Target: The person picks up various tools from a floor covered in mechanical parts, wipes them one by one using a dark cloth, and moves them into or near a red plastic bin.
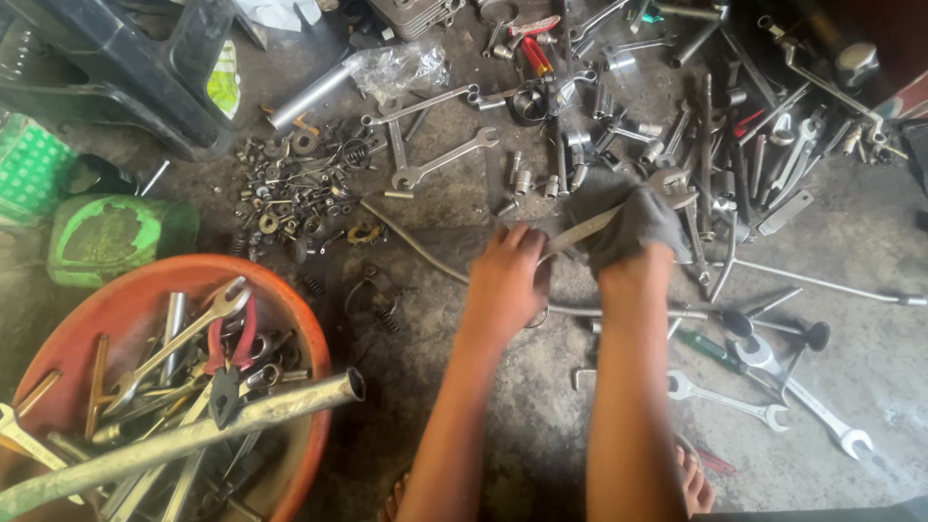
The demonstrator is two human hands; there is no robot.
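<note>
My left hand (507,280) grips one end of a flat metal wrench (585,230) just above the oily floor. My right hand (633,266) is wrapped in a dark grey rag (628,217) and closes the rag around the wrench's other end. Both forearms reach in from the bottom edge. My right hand's fingers are hidden under the rag. A long thin bent rod (416,246) lies on the floor just beyond my left hand.
An orange basin (145,300) at the lower left holds wrenches, pliers and a long metal pipe (184,440). Nuts, bolts and springs (300,188) lie heaped at the left. Many spanners and sockets (696,135) cover the floor at the top and right. A green container (106,237) stands at the left.
</note>
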